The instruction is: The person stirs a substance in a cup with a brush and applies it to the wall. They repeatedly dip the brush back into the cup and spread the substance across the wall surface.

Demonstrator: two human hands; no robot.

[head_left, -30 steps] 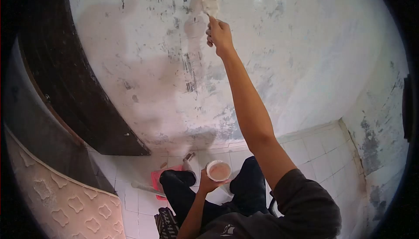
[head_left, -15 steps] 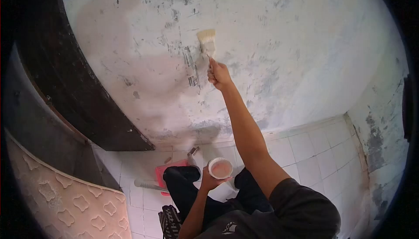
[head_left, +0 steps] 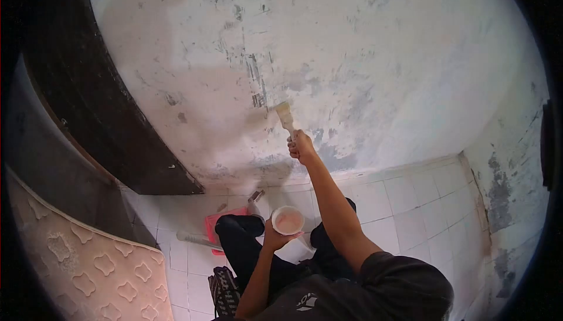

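My right hand grips the handle of a wide paintbrush, its pale bristles pointing up against the wall. Whitish coating covers that wall unevenly, with dark grey patches and scrape marks around the brush. Low over my lap, my left hand is wrapped round a white tub. Pale pinkish liquid shows inside the tub, which is held roughly upright.
A red tray lies on the white tiled floor beside my knee, with a pale tube-like object near it. A dark wooden door frame stands left, above a quilted mattress. A patterned bag is by my hip.
My right hand has brought the brush down the wall, from higher up to a spot nearer the floor. The tub stays in my left hand at about the same place.
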